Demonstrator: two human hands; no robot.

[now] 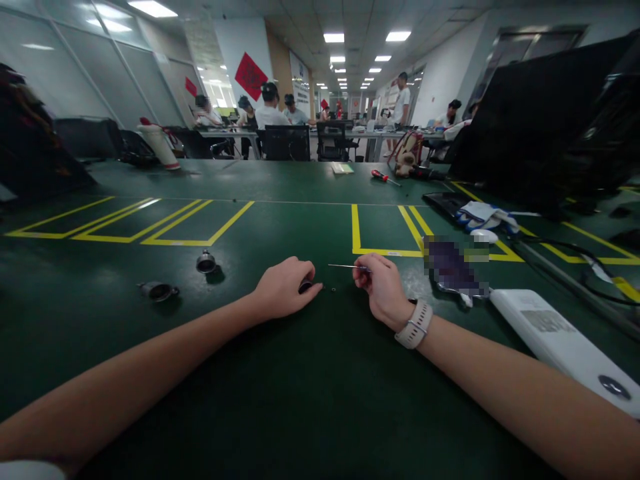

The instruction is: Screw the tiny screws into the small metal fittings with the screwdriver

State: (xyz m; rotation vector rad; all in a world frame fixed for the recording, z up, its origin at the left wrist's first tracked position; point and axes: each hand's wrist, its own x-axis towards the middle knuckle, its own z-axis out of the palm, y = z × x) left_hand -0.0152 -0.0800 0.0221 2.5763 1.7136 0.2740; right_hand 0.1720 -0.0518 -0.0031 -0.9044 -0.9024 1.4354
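Observation:
My left hand rests on the dark green table, its fingers curled round a small dark part that is mostly hidden. My right hand, with a pale watch strap at the wrist, pinches a thin metal tool whose tip points left toward my left hand. Between the hands lies a tiny ring-like piece. Left of my left hand are two dark metal parts: a rounded one standing and a wider one with side lugs.
At the right lie a phone-like object, a white device, gloves, a white mouse and cables. Farther back are a red screwdriver and a notepad. A white bottle stands back left. People sit beyond.

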